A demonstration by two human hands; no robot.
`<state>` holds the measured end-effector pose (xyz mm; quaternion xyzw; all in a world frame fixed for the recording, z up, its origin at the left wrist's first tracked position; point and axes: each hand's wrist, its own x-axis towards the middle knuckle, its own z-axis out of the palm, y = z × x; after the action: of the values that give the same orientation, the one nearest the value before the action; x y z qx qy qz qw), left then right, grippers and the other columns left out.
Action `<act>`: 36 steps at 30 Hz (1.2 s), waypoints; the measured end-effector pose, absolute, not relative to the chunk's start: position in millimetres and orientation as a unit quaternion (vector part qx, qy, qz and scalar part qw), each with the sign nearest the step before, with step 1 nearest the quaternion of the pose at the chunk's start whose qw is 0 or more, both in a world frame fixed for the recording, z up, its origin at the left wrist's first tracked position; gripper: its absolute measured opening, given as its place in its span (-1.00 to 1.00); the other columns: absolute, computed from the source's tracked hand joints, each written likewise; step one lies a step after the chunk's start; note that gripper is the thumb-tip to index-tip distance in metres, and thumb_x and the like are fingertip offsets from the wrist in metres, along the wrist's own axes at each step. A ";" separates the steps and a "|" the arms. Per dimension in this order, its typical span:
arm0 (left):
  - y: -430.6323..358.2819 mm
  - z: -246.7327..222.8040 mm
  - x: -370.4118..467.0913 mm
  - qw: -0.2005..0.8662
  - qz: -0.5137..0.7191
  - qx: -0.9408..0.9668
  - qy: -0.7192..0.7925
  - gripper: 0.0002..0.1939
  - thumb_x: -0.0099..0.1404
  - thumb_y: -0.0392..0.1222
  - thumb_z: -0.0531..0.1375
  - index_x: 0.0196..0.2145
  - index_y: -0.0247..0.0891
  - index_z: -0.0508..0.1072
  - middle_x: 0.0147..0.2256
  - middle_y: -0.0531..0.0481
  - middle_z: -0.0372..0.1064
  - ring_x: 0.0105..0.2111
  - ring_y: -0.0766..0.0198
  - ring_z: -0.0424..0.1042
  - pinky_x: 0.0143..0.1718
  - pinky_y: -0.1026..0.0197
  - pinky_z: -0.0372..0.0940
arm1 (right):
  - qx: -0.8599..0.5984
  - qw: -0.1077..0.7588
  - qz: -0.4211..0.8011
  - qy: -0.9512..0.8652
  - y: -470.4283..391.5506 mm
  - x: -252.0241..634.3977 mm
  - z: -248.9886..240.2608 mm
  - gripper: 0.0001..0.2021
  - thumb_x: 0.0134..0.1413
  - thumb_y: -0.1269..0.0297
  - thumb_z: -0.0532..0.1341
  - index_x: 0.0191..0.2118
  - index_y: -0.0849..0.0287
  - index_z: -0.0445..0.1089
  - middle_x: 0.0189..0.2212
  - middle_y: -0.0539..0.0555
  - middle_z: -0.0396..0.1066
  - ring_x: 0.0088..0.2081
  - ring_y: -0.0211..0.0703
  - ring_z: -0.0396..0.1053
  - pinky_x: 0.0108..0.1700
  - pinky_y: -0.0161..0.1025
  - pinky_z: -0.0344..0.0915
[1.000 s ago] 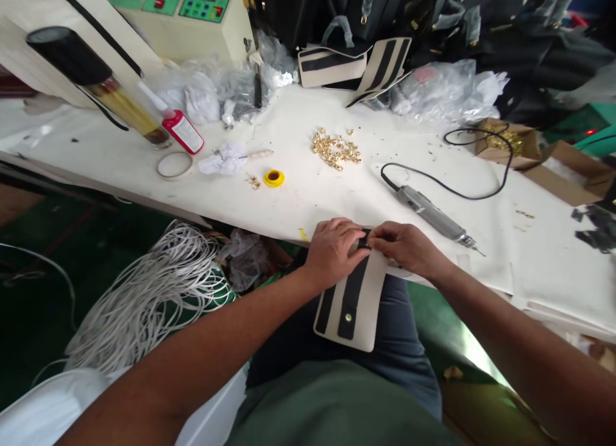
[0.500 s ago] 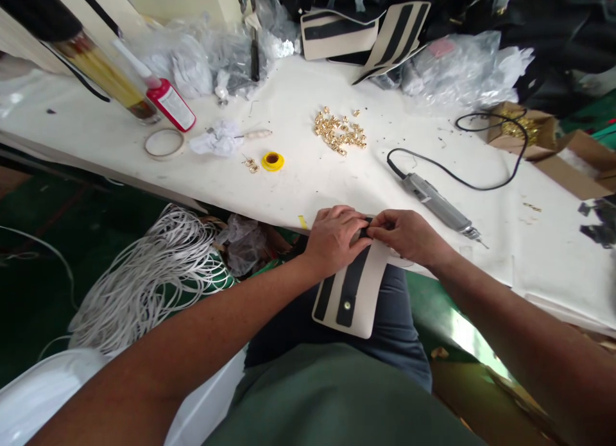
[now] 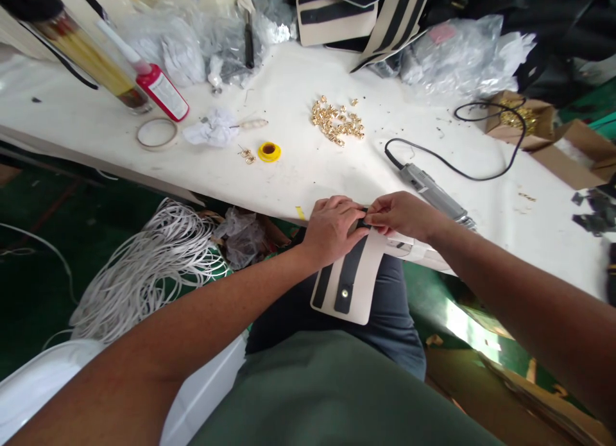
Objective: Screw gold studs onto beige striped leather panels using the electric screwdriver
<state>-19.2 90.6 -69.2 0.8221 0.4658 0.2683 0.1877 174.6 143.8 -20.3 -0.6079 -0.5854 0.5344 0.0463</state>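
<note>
A cream panel with black strips (image 3: 366, 285) rests over my lap, its far end at the table edge. A brass-coloured stud or snap (image 3: 344, 294) sits near the near end of the middle strip. My left hand (image 3: 333, 231) is closed over the panel's far part, thumb and fingers gripping it. Against it, my right hand (image 3: 397, 216) pinches at a small dark piece (image 3: 364, 221) at that far end. What exactly lies between the right fingertips is hidden.
Ahead on the white table lie a pile of gold-coloured fittings (image 3: 337, 122), a yellow spool (image 3: 269, 152) and an awl-like tool (image 3: 253, 124). A grey corded power tool (image 3: 433, 190) lies to the right. Red bottle (image 3: 163, 93) and tape roll (image 3: 156, 134) stand left; white cord (image 3: 149, 273) hangs below.
The view has shifted slightly, moving the table things up in the picture. My right hand's wrist has lifted a little while its fingers stay at the panel's far end. My left hand keeps its hold.
</note>
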 end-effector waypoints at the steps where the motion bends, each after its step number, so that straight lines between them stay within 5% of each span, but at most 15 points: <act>1: 90.8 -69.1 -19.2 0.188 0.266 0.822 0.468 -0.71 0.39 0.00 0.23 -0.01 -0.16 0.53 0.09 -0.05 0.50 0.18 0.04 0.28 0.16 -0.08 0.14 | -0.603 0.036 0.535 -0.591 146.0 174.7 -20.6 -0.85 -0.02 0.27 0.41 -0.45 0.21 0.47 -0.61 0.03 0.43 -0.54 -0.25 0.38 -0.50 -0.33 0.36; 14: 90.9 -69.5 -18.5 0.186 0.266 0.820 0.472 -0.73 0.39 -0.01 0.24 -0.03 -0.16 0.53 0.08 -0.05 0.50 0.18 0.03 0.29 0.16 -0.06 0.14 | -0.599 0.132 0.441 -0.656 120.6 178.2 -29.9 -0.84 0.05 0.18 0.33 -0.36 0.16 0.49 -0.56 -0.05 0.39 -0.52 -0.28 0.27 -0.50 -0.34 0.17; 21: 89.5 -69.6 -18.1 0.174 0.279 0.817 0.475 -0.74 0.37 -0.05 0.27 -0.04 -0.17 0.52 0.06 -0.04 0.52 0.16 0.04 0.31 0.13 -0.06 0.17 | -0.617 0.203 0.454 -0.610 109.1 187.3 -24.0 -0.60 0.16 -0.09 0.24 -0.20 0.19 0.53 -0.49 0.02 0.44 -0.45 -0.19 0.38 -0.37 -0.26 0.35; 25: 89.5 -68.2 -18.0 0.172 0.283 0.815 0.476 -0.76 0.34 -0.07 0.30 -0.07 -0.17 0.52 0.04 -0.01 0.53 0.13 0.06 0.33 0.11 -0.05 0.18 | -0.665 0.261 0.188 -0.674 113.1 221.3 -17.3 -0.62 0.19 -0.02 0.23 -0.09 0.17 0.55 -0.26 0.15 0.53 -0.28 -0.05 0.46 -0.19 -0.12 0.40; 29: 91.2 -65.3 -17.5 0.170 0.278 0.816 0.478 -0.77 0.31 -0.09 0.33 -0.10 -0.16 0.51 0.01 0.01 0.54 0.10 0.06 0.35 0.07 -0.05 0.19 | -0.704 0.156 -0.032 -0.692 125.7 264.6 -23.7 -0.50 0.12 -0.08 0.27 0.06 0.14 0.51 -0.01 0.27 0.48 -0.03 0.19 0.42 -0.04 0.05 0.35; 33: 92.8 -61.7 -17.0 0.174 0.260 0.820 0.480 -0.78 0.31 -0.07 0.33 -0.12 -0.15 0.50 -0.03 0.00 0.55 0.08 0.05 0.36 0.06 -0.07 0.19 | -0.722 0.060 -0.005 -0.689 136.9 285.4 -38.2 -0.47 0.15 -0.10 0.22 0.11 0.15 0.47 -0.03 0.26 0.49 -0.05 0.20 0.42 -0.13 0.00 0.35; 36: 93.9 -61.3 -16.3 0.176 0.254 0.819 0.483 -0.78 0.31 -0.07 0.33 -0.13 -0.16 0.50 -0.03 0.00 0.55 0.06 0.05 0.36 0.04 -0.07 0.20 | -0.710 0.080 0.020 -0.699 137.3 286.8 -39.4 -0.54 0.21 -0.02 0.17 0.08 0.16 0.48 -0.06 0.27 0.50 -0.05 0.19 0.42 -0.13 -0.02 0.33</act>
<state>-16.3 93.9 -61.3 0.8193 0.4831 0.2539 0.1756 286.8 137.3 -39.4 -0.7103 -0.6991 0.0201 0.0804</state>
